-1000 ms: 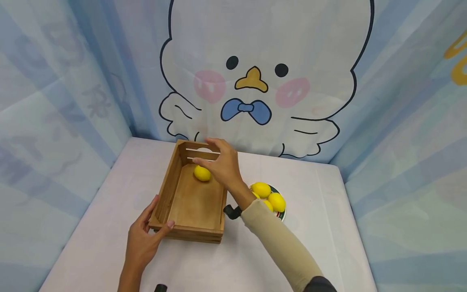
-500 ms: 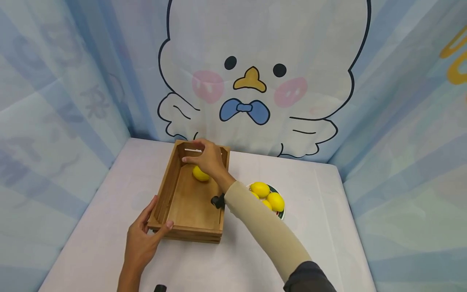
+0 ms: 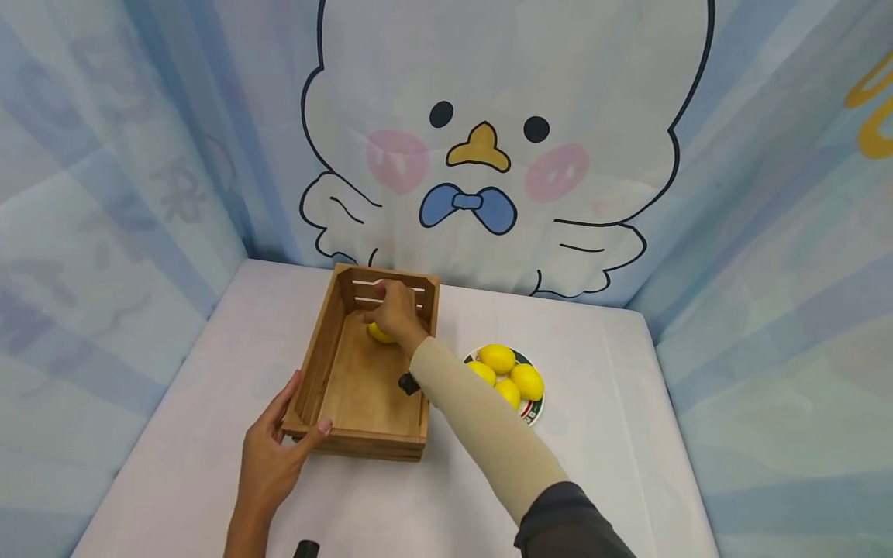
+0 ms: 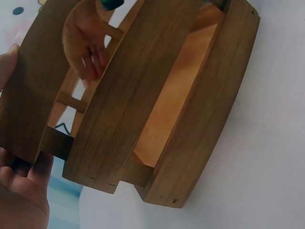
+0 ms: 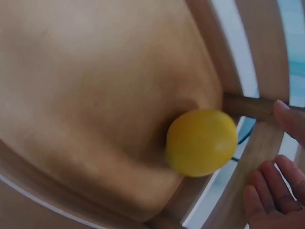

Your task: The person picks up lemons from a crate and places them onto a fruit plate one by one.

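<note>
A slatted wooden crate (image 3: 359, 391) stands on the white table. My left hand (image 3: 272, 465) holds its near left corner, thumb over the rim and fingers along the side. One lemon (image 3: 380, 335) lies on the crate floor near the far end, partly covered by my right hand (image 3: 396, 311) in the head view. In the right wrist view a gap shows between this lemon (image 5: 201, 143) and my right hand's bent fingers (image 5: 274, 186), with nothing in them. Through the crate's slats (image 4: 128, 95), the left wrist view also shows my right hand (image 4: 86, 38).
Right of the crate, a plate (image 3: 536, 412) with a dark green patterned rim bears several lemons (image 3: 528, 381). A printed curtain (image 3: 488, 256) hangs behind the table, with more curtains at both sides. White table surface (image 3: 593, 457) extends to the right of the plate.
My right hand has moved left and then lower into the crate, over the lemon there. The right forearm has shifted left, uncovering more of the plate. My left hand has stayed on the crate.
</note>
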A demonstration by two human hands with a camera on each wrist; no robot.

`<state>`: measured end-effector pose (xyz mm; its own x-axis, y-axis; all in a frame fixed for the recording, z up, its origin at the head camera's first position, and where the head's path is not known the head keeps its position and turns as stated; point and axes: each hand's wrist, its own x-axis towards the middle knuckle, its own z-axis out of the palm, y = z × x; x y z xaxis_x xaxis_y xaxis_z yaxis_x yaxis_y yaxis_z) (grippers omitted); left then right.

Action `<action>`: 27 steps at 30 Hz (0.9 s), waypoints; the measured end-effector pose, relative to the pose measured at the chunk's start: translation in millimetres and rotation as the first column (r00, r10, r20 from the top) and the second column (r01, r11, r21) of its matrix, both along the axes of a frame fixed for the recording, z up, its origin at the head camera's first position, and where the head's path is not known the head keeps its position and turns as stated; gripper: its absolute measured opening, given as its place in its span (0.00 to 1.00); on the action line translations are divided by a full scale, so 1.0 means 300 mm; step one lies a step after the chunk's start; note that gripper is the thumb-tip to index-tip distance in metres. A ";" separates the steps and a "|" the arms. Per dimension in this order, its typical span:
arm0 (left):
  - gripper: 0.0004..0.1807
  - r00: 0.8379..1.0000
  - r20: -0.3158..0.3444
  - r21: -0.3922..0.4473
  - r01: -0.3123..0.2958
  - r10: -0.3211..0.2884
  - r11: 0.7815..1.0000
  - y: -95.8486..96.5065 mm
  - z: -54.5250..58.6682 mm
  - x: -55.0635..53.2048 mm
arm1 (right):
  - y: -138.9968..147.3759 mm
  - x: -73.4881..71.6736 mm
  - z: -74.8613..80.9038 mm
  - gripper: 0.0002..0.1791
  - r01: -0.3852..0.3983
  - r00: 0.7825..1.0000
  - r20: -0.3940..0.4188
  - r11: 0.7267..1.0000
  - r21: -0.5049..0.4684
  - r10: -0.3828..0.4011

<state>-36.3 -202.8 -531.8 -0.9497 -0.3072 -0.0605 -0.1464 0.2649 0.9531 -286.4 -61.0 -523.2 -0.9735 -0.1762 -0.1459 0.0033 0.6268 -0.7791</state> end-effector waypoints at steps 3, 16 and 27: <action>0.48 1.000 -0.003 0.003 -0.002 0.002 1.000 0.000 0.003 -0.001 | -0.005 -0.005 0.001 0.34 -0.006 1.000 -0.013 0.999 0.049 0.006; 0.48 1.000 0.013 0.013 -0.004 0.004 1.000 -0.002 0.004 0.001 | 0.007 -0.017 -0.019 0.22 -0.109 0.993 0.010 0.919 0.378 0.113; 0.47 1.000 0.027 0.021 -0.004 0.004 1.000 -0.002 0.001 0.004 | 0.010 -0.006 -0.033 0.26 -0.214 0.975 0.132 0.911 0.354 0.178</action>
<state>-35.0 -203.3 -531.4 -0.9465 -0.3092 -0.0928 -0.1733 0.2441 0.9541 -288.1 -57.9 -533.2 -0.9032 -0.2795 -0.3258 -0.0866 0.8620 -0.4995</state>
